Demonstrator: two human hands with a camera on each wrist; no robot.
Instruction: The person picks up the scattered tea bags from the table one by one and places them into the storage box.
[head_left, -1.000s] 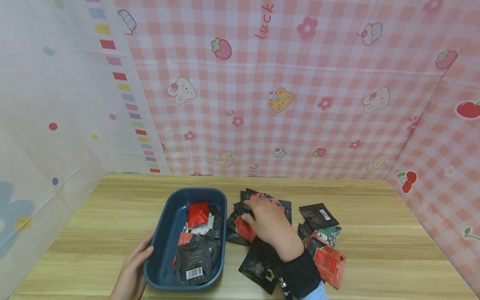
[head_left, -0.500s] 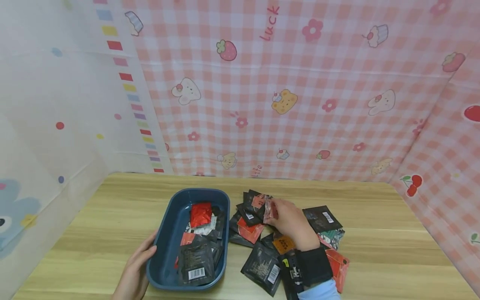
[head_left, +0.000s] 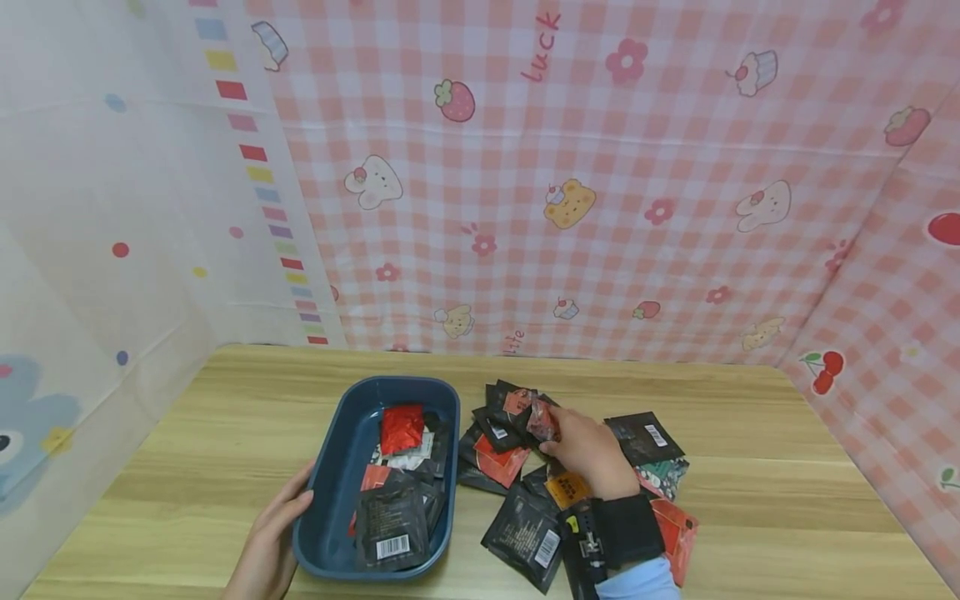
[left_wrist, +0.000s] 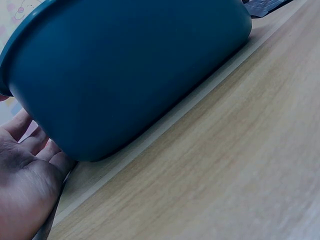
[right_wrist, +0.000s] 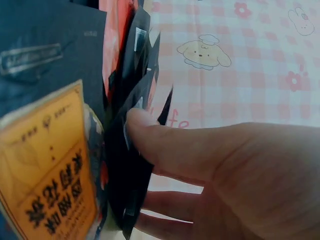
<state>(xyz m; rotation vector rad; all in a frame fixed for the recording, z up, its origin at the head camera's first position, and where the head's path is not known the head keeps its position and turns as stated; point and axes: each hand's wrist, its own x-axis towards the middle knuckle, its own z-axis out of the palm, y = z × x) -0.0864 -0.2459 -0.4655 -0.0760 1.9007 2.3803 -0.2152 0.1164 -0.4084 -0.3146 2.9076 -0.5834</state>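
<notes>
My left hand (head_left: 273, 525) rests against the outer left side of a dark blue plastic bin (head_left: 318, 533), its thumb at the rim. In the left wrist view, the fingers (left_wrist: 37, 140) lie along the outside of the bin's wall. The right hand (head_left: 588, 446) pinches a small tea sachet (head_left: 542, 419) with a reddish face, over the right side of a loose pile of black and red sachets (head_left: 502, 462). The right wrist view has the thumb (right_wrist: 142, 125) pressed on a black packet. Behind that packet, the other fingers are partly hidden.
Inside the bin lie several sachets, among them a shiny red one (head_left: 401, 429) and a black one with a barcode (head_left: 392, 525). A black barcoded sachet (head_left: 521, 533) and an orange-labelled one (head_left: 567, 490) lie near the right wrist. More sachets (head_left: 647, 437) sit farther right.
The right hand has shifted right across the pile and now pinches a reddish sachet, uncovering packets beneath. The left hand stays at the bin. The head view has shifted slightly.
</notes>
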